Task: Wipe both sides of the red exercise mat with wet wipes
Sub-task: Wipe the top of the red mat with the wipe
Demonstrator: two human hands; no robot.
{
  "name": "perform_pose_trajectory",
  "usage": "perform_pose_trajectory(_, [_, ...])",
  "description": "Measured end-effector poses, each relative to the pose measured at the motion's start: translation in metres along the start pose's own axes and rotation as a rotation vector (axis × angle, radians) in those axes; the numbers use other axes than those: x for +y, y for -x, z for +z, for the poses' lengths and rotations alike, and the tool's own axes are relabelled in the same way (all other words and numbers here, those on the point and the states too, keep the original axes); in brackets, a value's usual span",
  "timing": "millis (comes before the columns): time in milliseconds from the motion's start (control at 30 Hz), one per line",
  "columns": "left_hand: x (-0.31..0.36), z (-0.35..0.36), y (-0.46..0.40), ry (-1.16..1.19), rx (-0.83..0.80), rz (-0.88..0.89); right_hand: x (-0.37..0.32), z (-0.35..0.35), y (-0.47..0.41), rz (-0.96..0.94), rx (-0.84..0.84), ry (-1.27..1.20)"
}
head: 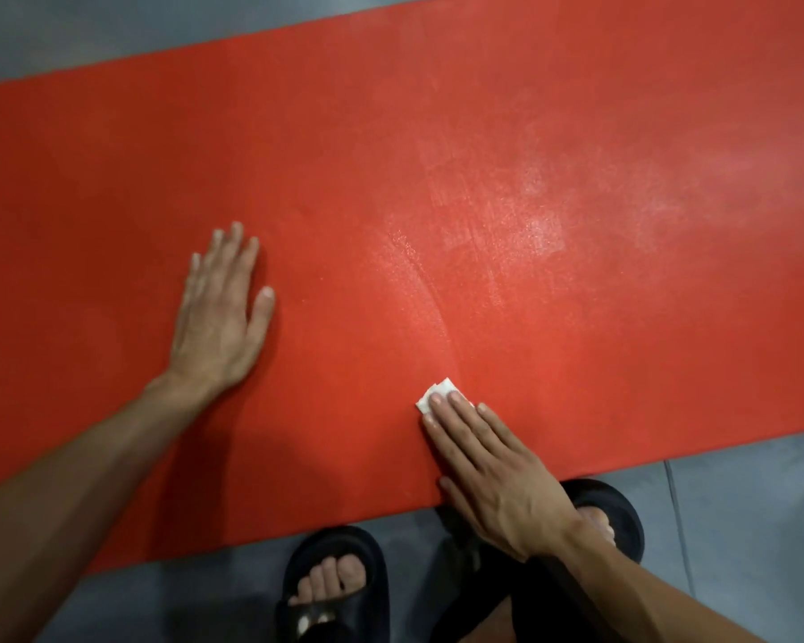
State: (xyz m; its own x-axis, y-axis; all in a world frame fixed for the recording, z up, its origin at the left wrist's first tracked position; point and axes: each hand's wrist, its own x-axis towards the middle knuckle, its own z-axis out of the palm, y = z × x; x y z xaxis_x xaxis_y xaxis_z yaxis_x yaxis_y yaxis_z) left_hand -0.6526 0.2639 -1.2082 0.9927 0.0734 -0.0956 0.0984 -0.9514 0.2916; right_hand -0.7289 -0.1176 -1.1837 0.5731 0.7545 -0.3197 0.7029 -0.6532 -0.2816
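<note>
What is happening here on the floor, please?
A person crouches at the near edge of a flat red foam exercise mat spread on a grey floor. The right hand presses a small folded white wet wipe onto the mat with straight fingers. The left hand lies flat on the mat, apparently steadying it. Shiny damp streaks cover the mat on the right; the left part looks dry. Black sandals stand just off the mat.

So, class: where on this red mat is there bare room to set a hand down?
Bare patches: between the left hand and right hand, and the far strip of the red mat beside the grey floor. Crowded: the near edge, with the wet wipe and black sandals.
</note>
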Motion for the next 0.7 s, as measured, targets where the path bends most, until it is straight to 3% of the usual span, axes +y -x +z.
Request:
perform_pose_trajectory(100, [-0.017,0.001,-0.023,-0.035,-0.012,-0.111,0.0,0.004,0.005,-0.013,-0.01,0.014])
perform_pose_trajectory(333, [-0.022,0.015,-0.021,-0.067,0.076,-0.111,0.031,-0.017,-0.048,-0.09,-0.036,0.086])
perform_pose_trajectory(567, [-0.021,0.016,-0.021,-0.054,0.114,-0.101,0.059,-0.059,-0.161,0.26,0.074,0.018])
perform_pose_trajectory(700, [-0.022,0.015,-0.022,-0.048,0.128,-0.106,0.038,-0.053,-0.167,-0.004,-0.006,0.064])
